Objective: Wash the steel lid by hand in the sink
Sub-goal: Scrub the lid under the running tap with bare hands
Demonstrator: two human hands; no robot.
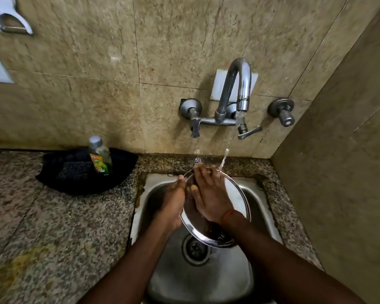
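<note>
A round steel lid (235, 198) is tilted over the steel sink (206, 281), its inner face towards me. My left hand (173, 207) grips the lid's left rim from behind. My right hand (208, 196) lies flat on the lid's inner face, fingers spread and pointing up. Water from the tap (239, 84) runs down onto the lid's upper edge by my right fingertips. The lid's lower edge hangs just above the drain (195, 251).
A green dish soap bottle (100, 156) and a dark scrub pad (75, 170) sit in a black tray (59, 181) on the granite counter, left of the sink. Two tap levers and a wall valve (282, 110) are behind. A tiled wall closes in on the right.
</note>
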